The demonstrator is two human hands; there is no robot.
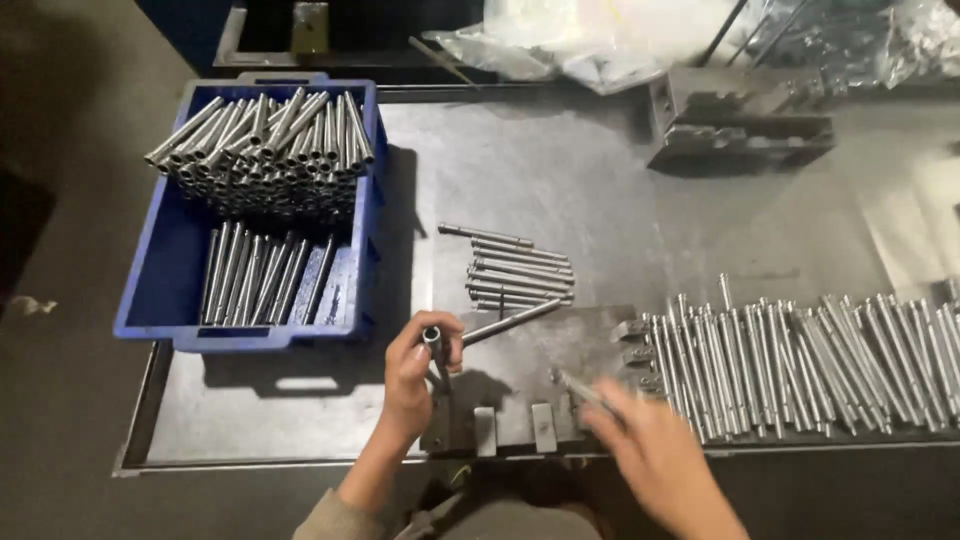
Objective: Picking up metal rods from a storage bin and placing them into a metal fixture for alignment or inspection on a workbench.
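My left hand [413,372] grips a short metal tube [436,352] held nearly upright, its open end facing up, over the dark metal fixture plate [520,395] at the table's front edge. My right hand [655,452], blurred with motion, holds a thin metal rod [578,386] that points left toward the fixture. Another rod [510,322] lies slanted on the fixture's top edge, just right of my left hand.
A blue plastic crate [160,285] full of metal tubes stands at the left. A small stack of rods [520,275] lies mid-table. A long row of rods [810,355] covers the right side. A metal block [740,125] and plastic bags [600,40] sit at the back.
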